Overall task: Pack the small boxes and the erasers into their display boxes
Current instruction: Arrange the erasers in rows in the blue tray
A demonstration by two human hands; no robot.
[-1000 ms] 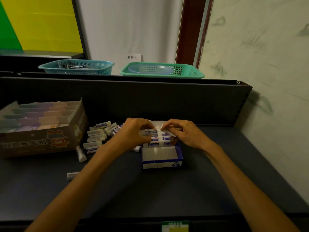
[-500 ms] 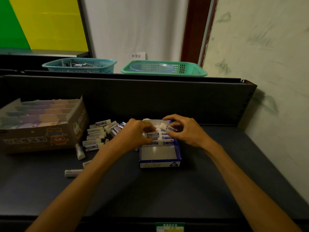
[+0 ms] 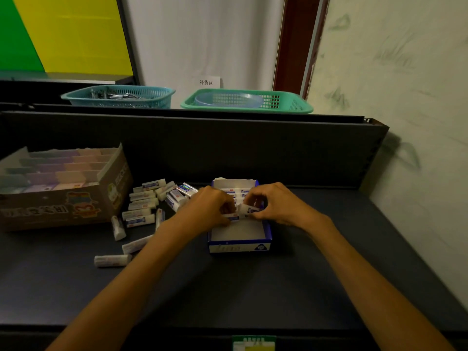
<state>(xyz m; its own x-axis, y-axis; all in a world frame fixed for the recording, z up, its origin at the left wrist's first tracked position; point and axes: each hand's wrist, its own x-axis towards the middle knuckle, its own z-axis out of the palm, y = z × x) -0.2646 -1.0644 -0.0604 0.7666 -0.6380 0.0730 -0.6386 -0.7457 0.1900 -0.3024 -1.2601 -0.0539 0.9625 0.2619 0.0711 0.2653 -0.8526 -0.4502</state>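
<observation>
A: Where do the erasers stand right now?

B: Both hands are over the blue display box (image 3: 239, 239). The left hand (image 3: 207, 209) pinches one eraser (image 3: 231, 217) at the box's left side, and the right hand (image 3: 277, 205) pinches another eraser (image 3: 249, 209) just beside it, above the middle of the box. So each grip is narrow and holding an eraser. Rows of erasers already fill the far half of the box; the near half shows bare white floor.

A: And the rest?

B: A loose pile of erasers (image 3: 144, 203) lies on the bench (image 3: 253, 287) left of the blue box, between it and the brown carton (image 3: 63, 201), which holds the pastel small boxes. A few strays lie nearer the person than the pile.

A: How would you expect them to handle?

B: Light, I judge — small sleeved blocks, firm enough for a fingertip pinch but a little rubbery. The paper sleeves look smooth, so one could slide if squeezed only at the end.

A: Best place to hold?

B: Across the long sides, near the middle, thumb against forefinger. That leaves the ends free to slot down beside the packed rows. The box looks like thin card — a hard push on a wall could bend it or shift it on the bench.
</observation>
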